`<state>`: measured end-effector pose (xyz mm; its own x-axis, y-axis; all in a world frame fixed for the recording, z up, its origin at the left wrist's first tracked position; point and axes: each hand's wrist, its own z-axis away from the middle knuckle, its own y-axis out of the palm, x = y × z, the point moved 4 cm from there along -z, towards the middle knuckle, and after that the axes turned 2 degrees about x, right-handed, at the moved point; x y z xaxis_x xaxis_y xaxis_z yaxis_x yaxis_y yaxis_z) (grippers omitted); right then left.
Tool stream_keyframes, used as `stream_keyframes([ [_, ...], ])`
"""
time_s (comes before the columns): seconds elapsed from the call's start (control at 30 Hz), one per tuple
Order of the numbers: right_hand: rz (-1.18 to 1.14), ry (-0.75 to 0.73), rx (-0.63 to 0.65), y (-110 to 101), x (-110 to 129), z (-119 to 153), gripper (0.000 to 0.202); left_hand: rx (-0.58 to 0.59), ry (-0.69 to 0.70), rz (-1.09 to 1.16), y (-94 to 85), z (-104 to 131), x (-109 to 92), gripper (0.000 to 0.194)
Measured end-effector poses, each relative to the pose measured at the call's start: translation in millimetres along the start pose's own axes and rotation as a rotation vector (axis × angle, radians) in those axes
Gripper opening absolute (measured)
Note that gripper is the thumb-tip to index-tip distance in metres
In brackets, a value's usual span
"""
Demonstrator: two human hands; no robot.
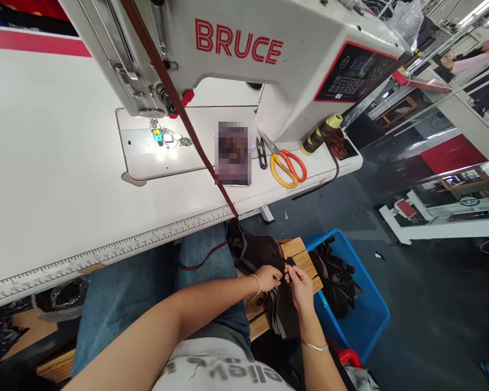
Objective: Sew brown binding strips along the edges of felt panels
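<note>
"Brown strap (195,142) ran down in front of the sewing machine (236,43) and over the edge of the counter (57,146), right?"

"Yep, down to the dark brown piece (263,251) by the person's thigh, over some wooden slats (294,247)."

"What were the hands doing?"

"Left hand (267,279) had its fingers pinched on the piece's end, the one nearest the blue crate (375,320). Right hand (301,288) was just beside it, fingers pinched on that same end. Couldn't tell exactly which tiny bit was between them, tbh."

"Anything in the crate?"

"More dark pieces (339,285), heaped up. And on the counter, scissors (280,154) with orange and yellow handles sat between black snips (261,153) and a thread cone (321,134)."
</note>
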<state>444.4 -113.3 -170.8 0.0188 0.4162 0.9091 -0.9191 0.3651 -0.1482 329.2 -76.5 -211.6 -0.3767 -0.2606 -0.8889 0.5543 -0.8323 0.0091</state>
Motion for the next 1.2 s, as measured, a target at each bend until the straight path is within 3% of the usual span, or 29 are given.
stream_keyframes([
  [0.2,-0.027,0.001,0.007,3.3,-6.1,-0.3,0.039,-0.055,0.062,-0.145,4.9,0.2,-3.4,0.025],
  [0.3,0.016,-0.007,-0.052,-18.2,-12.5,-6.1,0.044,-0.065,0.089,-0.206,5.6,2.9,-1.3,0.023],
  [0.37,0.180,-0.034,-0.077,-37.0,-15.5,-12.3,0.051,-0.056,0.120,-0.238,6.6,4.1,0.4,0.022],
  [0.5,0.483,-0.077,0.031,-56.5,-19.1,-20.7,0.043,-0.019,0.196,-0.292,8.0,4.0,2.2,0.021],
  [0.67,0.684,-0.139,0.273,-46.3,-17.3,-20.1,0.019,0.019,0.277,-0.376,9.1,4.7,1.8,0.017],
  [0.83,0.875,-0.222,0.374,-40.7,-12.6,-23.1,0.012,0.059,0.343,-0.465,8.9,5.0,-3.9,0.017],
  [1.0,1.076,-0.260,0.369,-38.8,-15.5,-21.6,0.020,0.111,0.391,-0.511,8.9,1.1,-10.3,0.021],
  [1.2,1.268,-0.204,0.268,-43.4,-29.5,-23.4,0.026,0.088,0.373,-0.515,8.9,2.6,-9.8,0.021],
])
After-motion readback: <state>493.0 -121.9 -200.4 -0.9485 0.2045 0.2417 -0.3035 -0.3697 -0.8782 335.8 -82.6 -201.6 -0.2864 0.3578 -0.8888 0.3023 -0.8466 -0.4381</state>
